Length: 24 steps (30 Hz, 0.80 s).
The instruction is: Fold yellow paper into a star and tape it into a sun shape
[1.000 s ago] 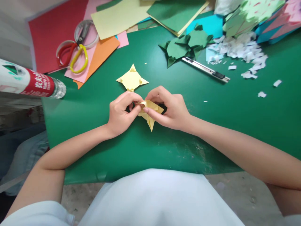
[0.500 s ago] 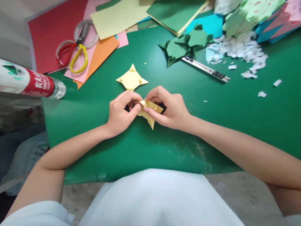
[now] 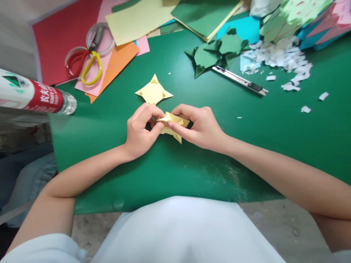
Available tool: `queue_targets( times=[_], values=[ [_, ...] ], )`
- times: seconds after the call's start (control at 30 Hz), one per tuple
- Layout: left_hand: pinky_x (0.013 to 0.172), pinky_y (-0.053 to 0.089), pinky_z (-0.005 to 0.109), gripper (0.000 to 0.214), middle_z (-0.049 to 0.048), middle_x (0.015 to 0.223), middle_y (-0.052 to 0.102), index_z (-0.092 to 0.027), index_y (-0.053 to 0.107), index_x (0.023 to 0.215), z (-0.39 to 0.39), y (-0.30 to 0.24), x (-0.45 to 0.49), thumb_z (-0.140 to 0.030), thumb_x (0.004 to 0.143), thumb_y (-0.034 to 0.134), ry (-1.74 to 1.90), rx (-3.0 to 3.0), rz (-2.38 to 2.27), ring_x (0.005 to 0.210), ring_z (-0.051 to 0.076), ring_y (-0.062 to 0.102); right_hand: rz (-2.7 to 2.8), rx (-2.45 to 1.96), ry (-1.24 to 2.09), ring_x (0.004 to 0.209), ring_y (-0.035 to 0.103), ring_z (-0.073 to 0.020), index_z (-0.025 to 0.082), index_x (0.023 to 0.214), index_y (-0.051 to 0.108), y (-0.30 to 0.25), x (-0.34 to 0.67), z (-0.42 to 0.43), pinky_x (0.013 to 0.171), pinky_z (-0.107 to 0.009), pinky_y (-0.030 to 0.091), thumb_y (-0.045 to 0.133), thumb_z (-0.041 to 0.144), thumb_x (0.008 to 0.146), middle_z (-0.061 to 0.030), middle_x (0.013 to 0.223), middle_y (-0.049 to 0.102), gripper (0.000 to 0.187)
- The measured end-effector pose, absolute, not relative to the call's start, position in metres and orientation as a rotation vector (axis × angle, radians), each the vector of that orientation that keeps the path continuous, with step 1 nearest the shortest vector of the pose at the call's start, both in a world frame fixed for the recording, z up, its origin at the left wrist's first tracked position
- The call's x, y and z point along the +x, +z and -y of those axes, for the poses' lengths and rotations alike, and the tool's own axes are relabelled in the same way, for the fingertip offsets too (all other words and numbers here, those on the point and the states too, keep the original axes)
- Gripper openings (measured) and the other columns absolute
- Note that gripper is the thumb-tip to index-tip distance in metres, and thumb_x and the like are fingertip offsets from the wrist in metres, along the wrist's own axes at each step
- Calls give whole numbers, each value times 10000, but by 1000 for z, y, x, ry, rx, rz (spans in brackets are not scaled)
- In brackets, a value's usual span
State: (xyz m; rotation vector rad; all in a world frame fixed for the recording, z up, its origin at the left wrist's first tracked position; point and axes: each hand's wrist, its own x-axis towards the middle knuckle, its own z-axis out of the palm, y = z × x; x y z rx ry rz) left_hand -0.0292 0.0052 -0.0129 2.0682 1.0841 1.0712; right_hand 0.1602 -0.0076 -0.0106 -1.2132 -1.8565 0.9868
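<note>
Just in front of a four-pointed yellow paper star (image 3: 154, 92) on a green desk (image 3: 131, 186), a left hand (image 3: 141, 126) and a right hand (image 3: 207, 128) both clamp onto a folded yellow paper piece (image 3: 170, 117). Right of the star lie green folded papers (image 3: 207, 57) and a utility knife (image 3: 241, 81); left of it, red-and-yellow-handled scissors (image 3: 94, 46) rest on coloured paper sheets (image 3: 120, 60).
</note>
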Motion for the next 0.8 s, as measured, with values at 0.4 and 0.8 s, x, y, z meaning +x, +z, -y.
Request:
queue_targets(
  times=[0.4,0.8],
  values=[
    [583,434,219,40,-4,822,618,-199,605,820,-4,-9,-27,-163,837,603,973,2099,-1147,685,97,537,1953,-1184,856,457,374,-45,176,789,571,-13,158,10,522,-200,278,590,308,866,72,537,520,155],
    [593,447,235,95,18,824,604,-194,522,791,-3,-11,-28,-228,867,569,942,2049,-1169,762,133,577,1963,-1199,832,501,406,-61,181,776,565,-12,156,11,540,-205,275,584,301,856,63,551,506,146]
  ],
)
